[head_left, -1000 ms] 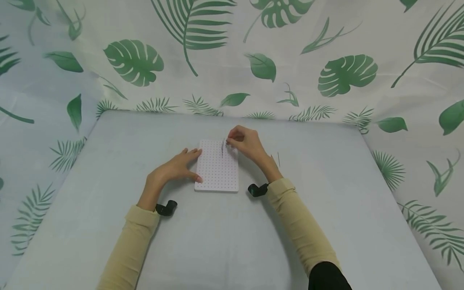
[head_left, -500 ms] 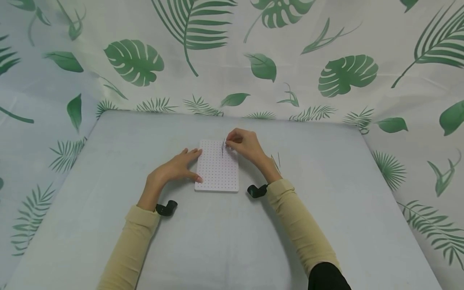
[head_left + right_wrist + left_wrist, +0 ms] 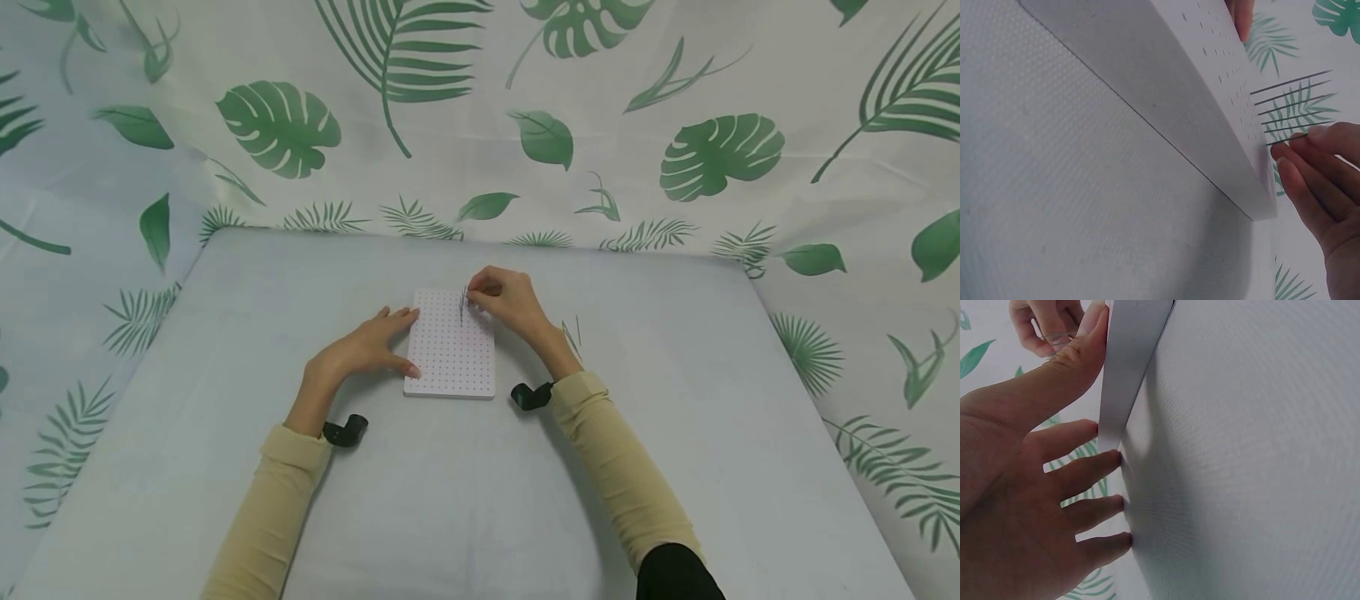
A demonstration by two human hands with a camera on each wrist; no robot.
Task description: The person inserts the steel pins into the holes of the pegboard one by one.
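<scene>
A white board [image 3: 450, 367] dotted with rows of small holes lies on the table. My left hand [image 3: 363, 343] rests against its left side, fingers spread and fairly straight, thumb at the near left corner. Several thin dark pins [image 3: 1297, 97] stand upright in a row near the board's far end. At the end of that row my right hand [image 3: 512, 302] pinches one thin dark pin [image 3: 1282, 141] between thumb and fingers. In the right wrist view, the pinched pin's lower end is right at the board's surface, with the fingertips close over it.
On the white table [image 3: 420, 500], right of the right wrist, lie loose thin pins [image 3: 578, 330]. A backdrop [image 3: 600, 75] printed with green leaves rises behind the table and along its sides. Each wrist carries a small black camera [image 3: 346, 431].
My right hand has lowered slightly toward the board, and its wrist has shifted a little, showing more of the loose pins beside it. The left hand stays in place.
</scene>
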